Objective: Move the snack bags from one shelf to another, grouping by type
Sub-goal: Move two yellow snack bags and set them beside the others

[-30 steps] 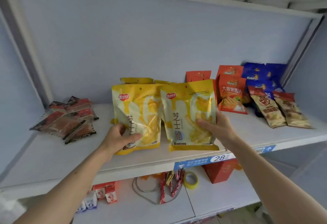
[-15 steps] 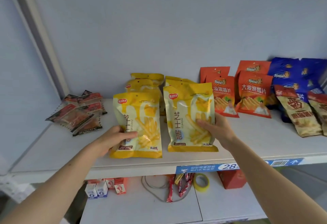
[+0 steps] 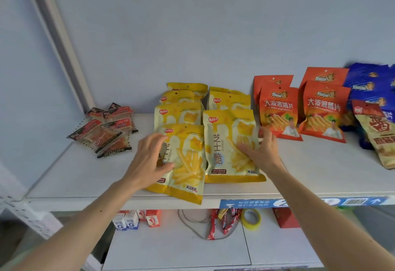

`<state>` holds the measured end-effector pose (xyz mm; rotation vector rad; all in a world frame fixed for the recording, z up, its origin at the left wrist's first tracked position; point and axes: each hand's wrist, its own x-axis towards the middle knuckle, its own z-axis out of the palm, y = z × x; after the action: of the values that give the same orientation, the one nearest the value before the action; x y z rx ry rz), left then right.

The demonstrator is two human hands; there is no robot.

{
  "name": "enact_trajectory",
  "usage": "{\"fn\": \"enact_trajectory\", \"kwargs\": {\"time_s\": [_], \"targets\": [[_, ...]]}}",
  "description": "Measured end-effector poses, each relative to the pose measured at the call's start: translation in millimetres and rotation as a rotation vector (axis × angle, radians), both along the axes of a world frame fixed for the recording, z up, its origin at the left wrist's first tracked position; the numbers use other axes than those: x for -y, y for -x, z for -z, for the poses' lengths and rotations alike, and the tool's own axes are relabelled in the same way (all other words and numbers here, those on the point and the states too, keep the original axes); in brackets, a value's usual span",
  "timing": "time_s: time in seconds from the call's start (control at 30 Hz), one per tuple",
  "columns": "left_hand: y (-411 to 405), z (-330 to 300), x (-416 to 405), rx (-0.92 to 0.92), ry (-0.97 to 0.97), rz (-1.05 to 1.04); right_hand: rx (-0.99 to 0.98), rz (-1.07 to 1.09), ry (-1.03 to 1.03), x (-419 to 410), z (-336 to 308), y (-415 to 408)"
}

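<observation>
Two yellow snack bags lie flat side by side at the front of the white shelf [image 3: 320, 168]. The left yellow bag [image 3: 188, 163] overhangs the shelf's front edge a little. My left hand [image 3: 149, 159] hovers over its left half with fingers spread. The right yellow bag [image 3: 222, 142] has my right hand [image 3: 263, 153] against its right edge, thumb on its face, fingers loose beside it. Behind them are more yellow bags of the same kind, in a left stack [image 3: 183, 97] and a right stack [image 3: 228, 99].
Orange chip bags [image 3: 277, 110] stand to the right, then blue bags [image 3: 369, 82] and brown bags [image 3: 380, 138]. Small red packets [image 3: 104, 131] lie at the left. The lower shelf holds milk cartons [image 3: 126, 221], red sachets [image 3: 222, 221], a tape roll [image 3: 251, 219] and a red box [image 3: 284, 217].
Both yellow bags went from held upright to lying flat on the shelf front. My left hand has opened and lifted off its bag; my right hand has loosened.
</observation>
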<state>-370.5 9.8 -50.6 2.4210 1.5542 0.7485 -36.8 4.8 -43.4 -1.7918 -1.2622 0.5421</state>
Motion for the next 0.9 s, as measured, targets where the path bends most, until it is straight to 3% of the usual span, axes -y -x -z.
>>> {"fn": "enact_trajectory", "kwargs": {"time_s": [0.1,0.23,0.43,0.7,0.9], "targets": [[-1,7,2,-0.111,-0.003,0.239,0.229,-0.016,-0.07,7,-2,13],[-2,12,2,-0.448,0.007,0.274,0.586,-0.091,-0.024,11,-1,25],[-3,18,-9,-0.589,-0.027,0.214,0.677,-0.221,0.245,22,5,32],[-19,8,-37,-0.694,0.014,0.114,0.796,-0.161,0.213,-2,21,29],[-20,9,-38,-0.638,-0.133,0.152,0.778,-0.137,0.16,0,25,29]]}}
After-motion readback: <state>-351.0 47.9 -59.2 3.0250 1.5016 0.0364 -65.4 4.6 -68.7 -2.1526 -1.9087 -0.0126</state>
